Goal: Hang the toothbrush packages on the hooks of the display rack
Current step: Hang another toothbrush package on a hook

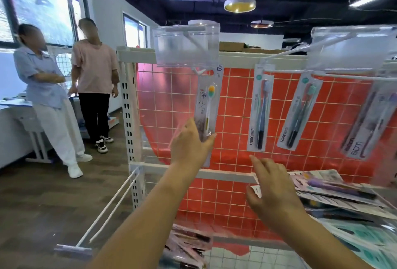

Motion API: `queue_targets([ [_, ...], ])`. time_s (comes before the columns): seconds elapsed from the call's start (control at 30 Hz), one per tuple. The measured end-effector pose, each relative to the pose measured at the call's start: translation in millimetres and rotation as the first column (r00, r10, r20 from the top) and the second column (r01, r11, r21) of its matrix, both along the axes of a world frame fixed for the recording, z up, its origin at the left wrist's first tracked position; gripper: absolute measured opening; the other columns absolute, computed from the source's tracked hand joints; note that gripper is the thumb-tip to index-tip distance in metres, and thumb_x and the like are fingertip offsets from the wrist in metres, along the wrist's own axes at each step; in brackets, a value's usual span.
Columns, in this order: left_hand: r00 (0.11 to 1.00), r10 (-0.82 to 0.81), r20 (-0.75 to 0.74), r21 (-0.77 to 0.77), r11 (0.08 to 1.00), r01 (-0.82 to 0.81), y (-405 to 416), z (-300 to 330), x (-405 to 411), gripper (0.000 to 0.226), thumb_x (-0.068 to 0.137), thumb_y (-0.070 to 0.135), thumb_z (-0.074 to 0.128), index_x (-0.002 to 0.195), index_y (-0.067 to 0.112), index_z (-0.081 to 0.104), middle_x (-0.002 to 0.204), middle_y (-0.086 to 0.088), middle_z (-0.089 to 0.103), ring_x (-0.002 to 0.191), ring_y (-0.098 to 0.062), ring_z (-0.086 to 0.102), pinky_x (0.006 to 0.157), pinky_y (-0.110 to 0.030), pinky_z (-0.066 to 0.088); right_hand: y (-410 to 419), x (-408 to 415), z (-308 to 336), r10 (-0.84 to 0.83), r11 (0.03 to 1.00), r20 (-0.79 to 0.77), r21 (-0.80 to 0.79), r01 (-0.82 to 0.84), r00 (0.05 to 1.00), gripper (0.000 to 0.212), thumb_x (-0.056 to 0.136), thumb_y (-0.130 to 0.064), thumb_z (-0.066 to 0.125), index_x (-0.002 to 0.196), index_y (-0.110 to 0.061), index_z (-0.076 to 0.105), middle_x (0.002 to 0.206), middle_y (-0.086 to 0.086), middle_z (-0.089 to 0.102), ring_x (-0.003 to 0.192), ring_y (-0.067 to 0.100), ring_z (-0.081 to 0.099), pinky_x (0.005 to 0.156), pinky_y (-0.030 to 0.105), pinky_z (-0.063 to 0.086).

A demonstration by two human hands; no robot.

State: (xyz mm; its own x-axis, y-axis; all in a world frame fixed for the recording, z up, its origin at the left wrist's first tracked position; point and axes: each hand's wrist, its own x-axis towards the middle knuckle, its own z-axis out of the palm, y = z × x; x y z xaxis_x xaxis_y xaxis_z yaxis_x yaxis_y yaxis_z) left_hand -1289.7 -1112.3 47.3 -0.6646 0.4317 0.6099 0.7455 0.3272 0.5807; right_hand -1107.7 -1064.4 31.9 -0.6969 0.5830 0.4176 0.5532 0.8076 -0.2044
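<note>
- Four toothbrush packages hang on the display rack (129, 105): a first package (208, 105) at frame centre, a second package (260, 110) and a third package (299, 112) to its right, a fourth package (370, 122) at the right edge.
- Two clear price-tag holders: one holder (184, 45) at upper centre, another holder (352, 47) at upper right.
- Two hands: left hand (189, 144), right hand (272, 189).
- Two people stand at the left: one person (45, 79), another person (94, 71).
- Four round ceiling lamps at the top; the loose packages at lower right are too overlapped to count.
</note>
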Motion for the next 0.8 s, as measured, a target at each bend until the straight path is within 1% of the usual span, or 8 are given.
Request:
queue_targets([
  [0.1,1.000,0.007,0.024,-0.039,0.999,-0.006,23.3,4.2,-16.6,0.050,0.082,0.043,0.065,0.113,0.009,0.047,0.106,-0.006,0.060,0.089,-0.019,0.056,0.072,-0.027,0.040,-4.1,1.3,2.2,-0.038,0.998,0.072,0.050,0.034,0.997,0.068,0.095,-0.035,0.042,0.149,-0.025,0.001,0.147,-0.008,0.020,0.130,0.012,0.023,0.110,0.025,0.022],
  [0.17,0.999,-0.016,0.051,-0.032,0.999,0.018,37.0,6.8,-23.9,0.048,0.084,0.040,0.065,0.116,0.008,0.046,0.109,-0.006,0.060,0.089,-0.020,0.057,0.070,-0.026,0.041,-4.9,3.0,-0.7,-0.074,0.993,0.111,0.102,0.063,0.991,0.072,0.090,-0.035,0.053,0.149,-0.021,0.014,0.144,-0.003,0.031,0.127,0.017,0.034,0.106,0.031,0.032],
  [0.23,0.997,-0.034,0.071,-0.015,0.999,0.035,49.3,8.0,-31.1,0.049,0.085,0.038,0.064,0.119,0.008,0.045,0.110,-0.006,0.059,0.089,-0.022,0.060,0.068,-0.027,0.043,-2.4,6.1,-4.9,-0.078,0.985,0.095,0.162,0.062,0.992,0.080,0.063,-0.032,0.080,0.134,-0.012,0.048,0.119,0.004,0.059,0.102,0.022,0.058,0.081,0.037,0.052],
  [0.27,0.996,-0.040,0.078,-0.008,0.999,0.040,54.5,8.4,-34.0,0.049,0.085,0.038,0.064,0.119,0.008,0.045,0.110,-0.006,0.059,0.087,-0.021,0.061,0.068,-0.028,0.047,1.0,8.0,-9.8,-0.065,0.978,0.060,0.201,0.052,0.996,0.080,0.049,-0.027,0.087,0.122,-0.009,0.060,0.103,0.005,0.066,0.087,0.023,0.064,0.068,0.037,0.056],
  [0.33,0.994,-0.050,0.096,-0.004,0.999,0.051,63.3,7.8,-39.8,0.047,0.085,0.038,0.064,0.116,0.009,0.044,0.108,-0.003,0.060,0.083,-0.020,0.061,0.067,-0.030,0.050,2.0,12.0,-14.4,-0.057,0.975,0.033,0.218,0.049,0.998,0.076,0.040,-0.022,0.089,0.111,-0.008,0.066,0.091,0.004,0.067,0.075,0.023,0.065,0.058,0.036,0.055],
  [0.5,0.985,-0.094,0.143,0.029,0.995,0.091,77.1,10.9,-50.7,0.044,0.085,0.033,0.065,0.117,0.008,0.046,0.111,-0.005,0.059,0.090,-0.025,0.064,0.075,-0.035,0.054,0.3,24.5,-14.1,-0.072,0.984,0.074,0.167,0.059,0.995,0.073,0.058,-0.025,0.081,0.126,-0.014,0.057,0.106,0.001,0.064,0.090,0.021,0.061,0.074,0.037,0.053],
  [0.63,0.977,-0.121,0.175,0.058,0.992,0.112,87.3,12.3,-52.4,0.044,0.085,0.032,0.065,0.116,0.007,0.045,0.111,-0.009,0.057,0.090,-0.028,0.063,0.078,-0.045,0.056,-2.6,29.9,-9.3,-0.010,0.996,0.036,0.089,0.006,0.999,0.062,0.093,-0.037,0.044,0.147,-0.029,0.016,0.139,-0.010,0.033,0.123,0.010,0.032,0.105,0.025,0.029],
  [0.8,0.951,-0.193,0.242,0.044,0.981,0.188,89.8,20.7,-52.6,0.037,0.089,0.024,0.062,0.118,0.008,0.045,0.106,-0.004,0.055,0.095,-0.021,0.060,0.083,-0.032,0.049,1.8,34.5,-16.5,-0.006,1.000,0.048,0.029,0.005,0.999,0.057,0.095,-0.037,0.040,0.147,-0.030,0.017,0.133,-0.013,0.032,0.118,0.007,0.030,0.101,0.019,0.029],
])
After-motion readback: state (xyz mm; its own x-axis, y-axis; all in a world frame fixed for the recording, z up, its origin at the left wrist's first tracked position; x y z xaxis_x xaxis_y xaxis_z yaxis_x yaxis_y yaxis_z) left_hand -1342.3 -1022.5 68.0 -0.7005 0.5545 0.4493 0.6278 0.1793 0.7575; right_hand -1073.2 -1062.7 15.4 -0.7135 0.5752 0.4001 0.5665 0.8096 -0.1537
